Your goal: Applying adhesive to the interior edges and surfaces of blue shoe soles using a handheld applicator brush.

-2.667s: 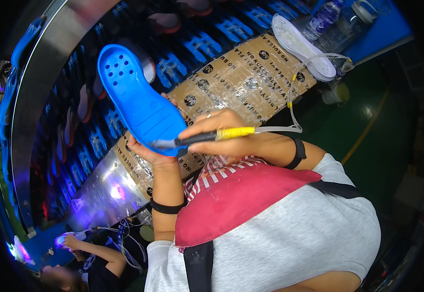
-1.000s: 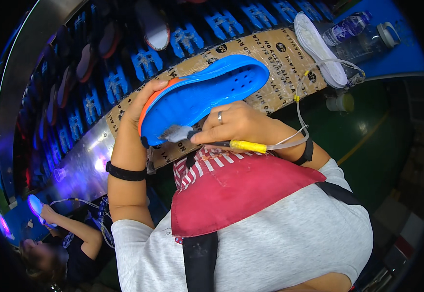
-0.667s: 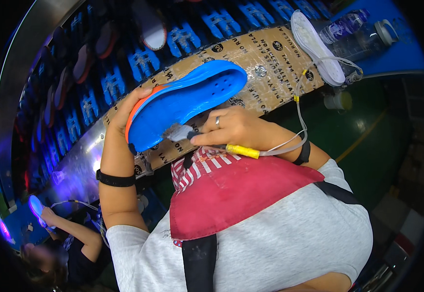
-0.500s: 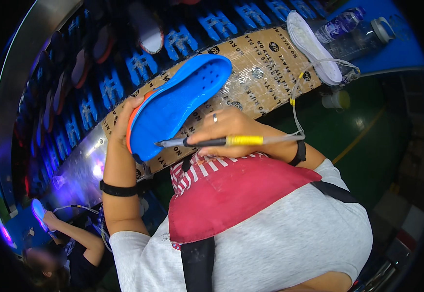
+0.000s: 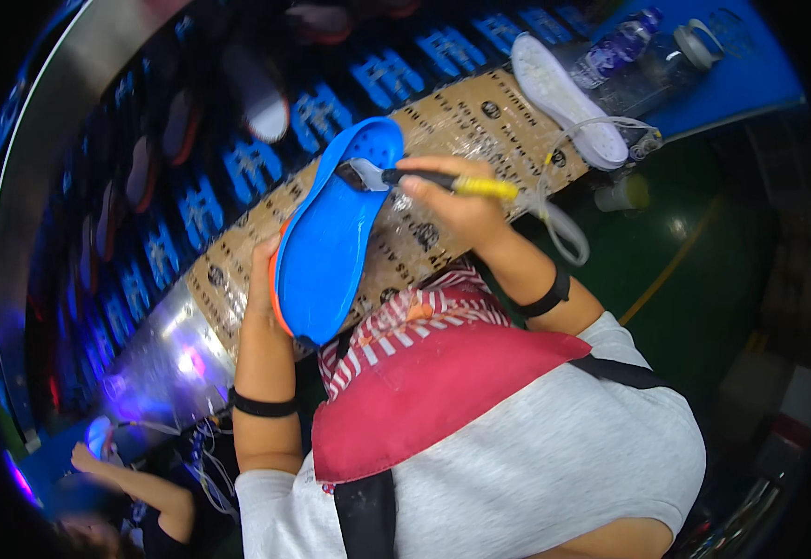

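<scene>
My left hand (image 5: pixel 264 279) grips a blue shoe sole (image 5: pixel 322 247) with an orange outer edge, closed on its left side near the lower end. The sole's hollow inner face is turned up, and small holes show at its far end. In my right hand (image 5: pixel 466 205) is a brush (image 5: pixel 422 177) with a black and yellow handle, pinched between the fingers. Its pale head lies at the sole's narrower part, near the holed end. A clear tube (image 5: pixel 564 228) hangs from the back of the brush.
Cardboard (image 5: pixel 229 270) under clear film covers the ledge below the sole. Beyond it runs a line of blue holders (image 5: pixel 322 116) with shoe soles. A white sole (image 5: pixel 568 102), a purple-labelled bottle (image 5: pixel 617 48) and a clear jug (image 5: pixel 662 74) lie at the right. Another person's arm (image 5: pixel 145 484) shows lower left.
The brush has gone from the sole's near end up toward its holed far end. My left hand has turned the sole more upright and brought it slightly nearer.
</scene>
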Demonstrator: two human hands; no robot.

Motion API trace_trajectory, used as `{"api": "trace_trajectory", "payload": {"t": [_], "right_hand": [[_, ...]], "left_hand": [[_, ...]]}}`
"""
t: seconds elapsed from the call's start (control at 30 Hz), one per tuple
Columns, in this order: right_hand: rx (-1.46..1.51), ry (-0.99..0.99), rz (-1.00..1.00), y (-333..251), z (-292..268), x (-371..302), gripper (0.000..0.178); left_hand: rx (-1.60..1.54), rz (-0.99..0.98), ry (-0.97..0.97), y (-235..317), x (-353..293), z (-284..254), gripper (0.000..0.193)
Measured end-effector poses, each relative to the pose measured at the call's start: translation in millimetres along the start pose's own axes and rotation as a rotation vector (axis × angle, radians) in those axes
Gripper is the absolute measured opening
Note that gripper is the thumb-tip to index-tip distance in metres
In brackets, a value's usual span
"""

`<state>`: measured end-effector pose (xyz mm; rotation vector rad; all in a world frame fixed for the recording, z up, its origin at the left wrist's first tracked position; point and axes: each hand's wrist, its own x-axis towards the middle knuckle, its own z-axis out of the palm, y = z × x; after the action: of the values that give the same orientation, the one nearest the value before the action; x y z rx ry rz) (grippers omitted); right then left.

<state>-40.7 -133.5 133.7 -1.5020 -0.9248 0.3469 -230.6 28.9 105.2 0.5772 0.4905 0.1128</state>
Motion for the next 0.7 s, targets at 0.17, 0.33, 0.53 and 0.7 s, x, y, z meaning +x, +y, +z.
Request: {"api": "trace_trajectory", "payload": {"t": [0.17,0.33,0.53,0.7], "right_hand": [[-0.155,-0.186,-0.506,-14.5,-13.8,-5.0,0.024],[-0.088,0.076,-0.382,-30.0,-64.7,-5.3,0.025],[-0.024,0.294,-0.251,-41.6,-122.2,-9.8,0.024],[0.026,0.308,-0.182,-52.6,-125.1,-17.5,0.023]], "left_hand": [[0.137,0.153,-0.046,-9.0,14.5,12.5,0.073],[0.235,0.372,-0.114,15.2,17.4,83.3,0.086],[0.551,0.874,-0.220,88.0,46.9,203.8,0.071],[0.138,0.818,-0.401,190.4,99.6,304.6,0.061]]}}
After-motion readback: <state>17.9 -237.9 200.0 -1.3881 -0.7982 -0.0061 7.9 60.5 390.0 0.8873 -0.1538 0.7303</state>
